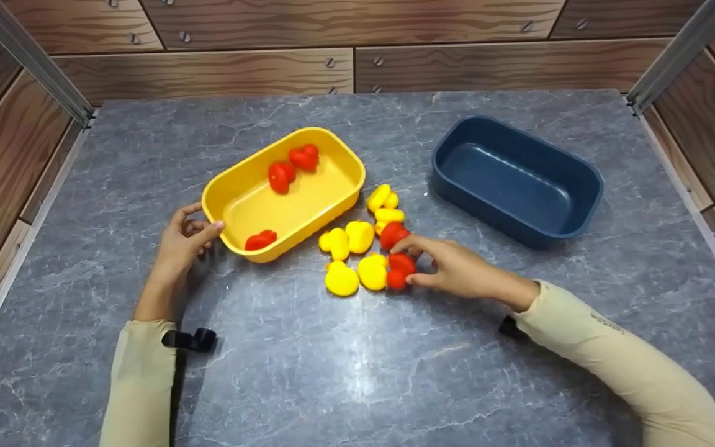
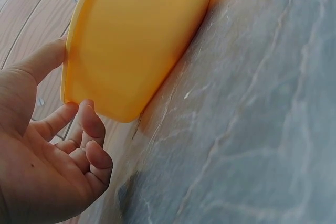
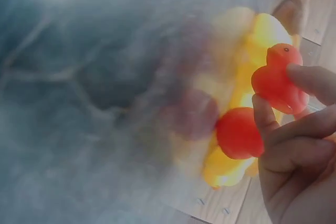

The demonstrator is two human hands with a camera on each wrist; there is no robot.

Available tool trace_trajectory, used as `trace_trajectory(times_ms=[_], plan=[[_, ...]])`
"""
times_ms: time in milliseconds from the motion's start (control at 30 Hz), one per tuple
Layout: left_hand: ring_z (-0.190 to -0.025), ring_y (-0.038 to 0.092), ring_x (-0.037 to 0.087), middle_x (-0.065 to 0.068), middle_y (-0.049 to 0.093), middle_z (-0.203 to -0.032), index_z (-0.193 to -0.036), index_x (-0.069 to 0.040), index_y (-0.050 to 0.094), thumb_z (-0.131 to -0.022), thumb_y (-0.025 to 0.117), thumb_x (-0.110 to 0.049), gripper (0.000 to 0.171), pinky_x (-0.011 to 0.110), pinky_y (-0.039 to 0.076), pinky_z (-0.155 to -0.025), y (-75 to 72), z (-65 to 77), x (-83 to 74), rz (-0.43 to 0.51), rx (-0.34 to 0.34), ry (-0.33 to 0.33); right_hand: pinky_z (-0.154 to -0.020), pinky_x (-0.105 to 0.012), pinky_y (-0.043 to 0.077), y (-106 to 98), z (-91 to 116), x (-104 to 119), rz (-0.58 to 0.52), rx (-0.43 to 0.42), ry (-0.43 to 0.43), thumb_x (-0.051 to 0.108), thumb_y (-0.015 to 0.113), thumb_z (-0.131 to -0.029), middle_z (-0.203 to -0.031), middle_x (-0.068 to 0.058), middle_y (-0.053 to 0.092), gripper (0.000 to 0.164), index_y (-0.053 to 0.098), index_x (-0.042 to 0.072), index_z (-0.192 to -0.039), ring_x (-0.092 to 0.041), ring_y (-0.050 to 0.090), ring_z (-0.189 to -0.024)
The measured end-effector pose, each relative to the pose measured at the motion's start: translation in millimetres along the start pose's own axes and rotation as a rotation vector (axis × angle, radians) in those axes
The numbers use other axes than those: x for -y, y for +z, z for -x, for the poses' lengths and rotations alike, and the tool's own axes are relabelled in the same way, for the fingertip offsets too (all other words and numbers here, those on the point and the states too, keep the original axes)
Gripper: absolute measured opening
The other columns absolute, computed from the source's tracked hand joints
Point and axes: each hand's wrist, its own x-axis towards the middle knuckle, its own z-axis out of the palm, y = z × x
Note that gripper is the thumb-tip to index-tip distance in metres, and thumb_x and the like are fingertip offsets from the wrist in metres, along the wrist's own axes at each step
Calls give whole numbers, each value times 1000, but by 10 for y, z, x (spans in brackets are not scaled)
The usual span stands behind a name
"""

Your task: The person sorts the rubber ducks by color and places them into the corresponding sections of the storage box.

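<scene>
My left hand (image 1: 177, 245) holds the near left end of a yellow bin (image 1: 236, 180), thumb at its rim and other fingers curled beside the outer wall. Three red rubber ducks lie in the bin, one red duck (image 1: 261, 240) near the front corner. My right hand (image 1: 457, 267) pinches a red rubber duck (image 3: 281, 80) between thumb and index finger. Beside it is another red duck (image 1: 393, 234). Several yellow rubber ducks (image 1: 341, 279) cluster on the table to the left of my right fingers.
A dark blue bin (image 1: 494, 214) stands at the back right, with nothing visible inside. The grey marbled table (image 1: 283, 372) is bounded by wood-patterned panels (image 1: 239, 71) at the back and sides, with metal posts (image 1: 674, 59) at the far corners.
</scene>
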Motion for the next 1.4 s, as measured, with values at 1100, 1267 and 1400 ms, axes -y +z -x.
trace_trajectory(times_ms=[1100,1267,1400], plan=[[-65,49,5,-12,57,-79,-139,-5,38,-89,69,-23,61,19,40,-56,23,-14,-19,5,3,4,-51,-18,40,-400,-201,367,-487,-302,-27,13,70,-88,-120,-9,60,46,52,11,-130,-16,51,-47],[-64,49,6,-12,57,-79,-139,-5,38,-89,69,-24,61,19,40,-56,24,-16,-14,5,5,-1,-55,-19,45,-372,-374,411,-519,-338,-17,14,70,-88,-118,-9,59,47,52,12,-131,-22,60,-58],[-64,48,5,-13,56,-78,-139,-5,38,-90,68,-23,61,19,40,-55,-1,-5,-9,-4,-1,2,-55,-20,45,-361,-534,484,-559,-360,-14,19,71,-88,-115,-9,60,47,53,16,-131,-15,62,-65]])
